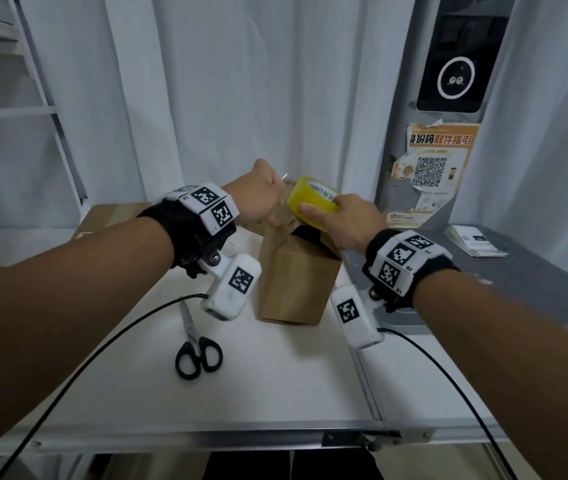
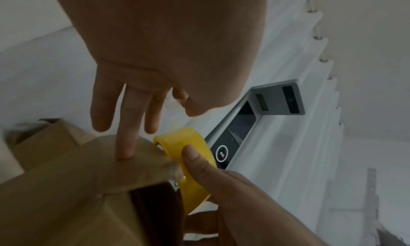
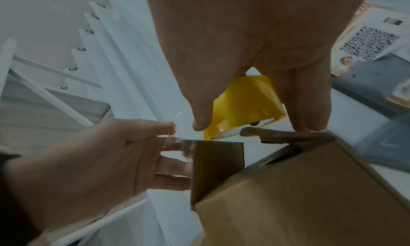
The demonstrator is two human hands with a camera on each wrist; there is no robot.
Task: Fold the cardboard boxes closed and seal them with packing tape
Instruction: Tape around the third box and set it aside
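A small brown cardboard box (image 1: 296, 282) stands upright on the white table (image 1: 275, 375), its top flaps partly raised and a dark gap showing. My right hand (image 1: 341, 220) grips a yellow roll of packing tape (image 1: 310, 199) just above the box's top, thumb on the roll's outer face (image 2: 188, 141). My left hand (image 1: 261, 195) is left of the roll and pinches the pulled-out clear tape end (image 3: 172, 134) between thumb and forefinger. One of its other fingers (image 2: 125, 144) presses on a box flap (image 2: 99, 162). The upright flap (image 3: 217, 162) hides its fingertips in the right wrist view.
Black-handled scissors (image 1: 196, 351) lie on the table near the box's left front. Flat cardboard (image 1: 113, 216) lies at the back left. A grey surface (image 1: 500, 282) with papers (image 1: 476, 240) adjoins on the right. White curtains hang behind.
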